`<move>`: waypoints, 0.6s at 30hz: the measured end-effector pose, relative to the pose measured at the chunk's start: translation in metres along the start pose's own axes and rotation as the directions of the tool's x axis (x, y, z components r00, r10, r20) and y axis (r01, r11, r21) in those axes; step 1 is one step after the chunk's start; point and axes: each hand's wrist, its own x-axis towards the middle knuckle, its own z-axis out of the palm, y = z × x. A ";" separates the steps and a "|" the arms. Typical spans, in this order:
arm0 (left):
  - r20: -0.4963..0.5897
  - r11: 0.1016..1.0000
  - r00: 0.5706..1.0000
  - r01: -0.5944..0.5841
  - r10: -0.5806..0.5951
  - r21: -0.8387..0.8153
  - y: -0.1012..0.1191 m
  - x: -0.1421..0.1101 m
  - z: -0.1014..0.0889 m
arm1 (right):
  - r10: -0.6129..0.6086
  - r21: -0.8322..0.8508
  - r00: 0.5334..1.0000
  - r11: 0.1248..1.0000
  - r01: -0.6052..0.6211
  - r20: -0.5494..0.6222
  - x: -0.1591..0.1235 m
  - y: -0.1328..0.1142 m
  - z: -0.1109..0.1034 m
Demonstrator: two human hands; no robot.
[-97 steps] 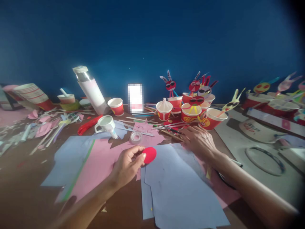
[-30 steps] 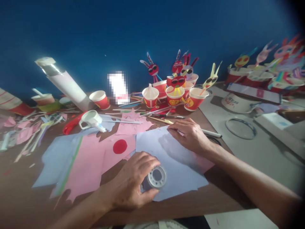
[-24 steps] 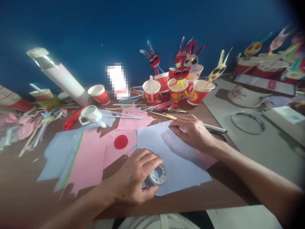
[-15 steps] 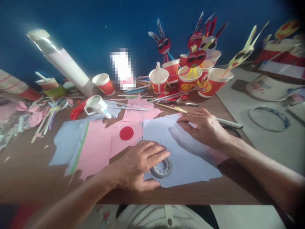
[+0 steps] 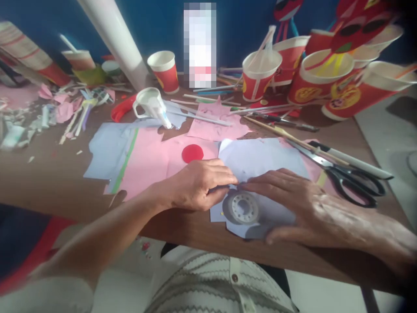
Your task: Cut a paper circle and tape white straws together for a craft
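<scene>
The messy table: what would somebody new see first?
Probably the red face with big dark eyes, above the red cups at the back right. Next, the bright red circle on pink paper just beyond the left hand, and the white roll lying flat on blue paper near the right hand.

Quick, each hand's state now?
Left hand: fingers loosely bent; whether it holds anything cannot be told.
Right hand: open, spread beside the tape roll.

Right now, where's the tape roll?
Head view, a bit right of and below centre: the tape roll is on the blue paper near the table's front edge, between the left hand and right hand.
</scene>
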 end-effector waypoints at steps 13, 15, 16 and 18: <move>0.018 1.000 1.000 0.002 -0.002 0.028 -0.006 -0.002 0.002 | 0.177 0.155 0.984 0.972 -0.176 0.012 0.006 0.002 -0.005; 0.013 1.000 1.000 0.001 -0.002 0.029 -0.005 -0.002 0.001 | 0.194 0.155 0.981 0.969 -0.193 0.010 0.007 0.001 -0.007; 0.011 1.000 1.000 0.001 -0.001 0.025 -0.005 -0.002 0.000 | 0.199 0.152 0.980 0.968 -0.198 0.010 0.007 -0.001 -0.007; 0.000 1.000 1.000 -0.004 0.004 0.014 -0.005 -0.001 -0.001 | 0.193 0.148 0.981 0.970 -0.193 0.012 0.007 -0.004 -0.006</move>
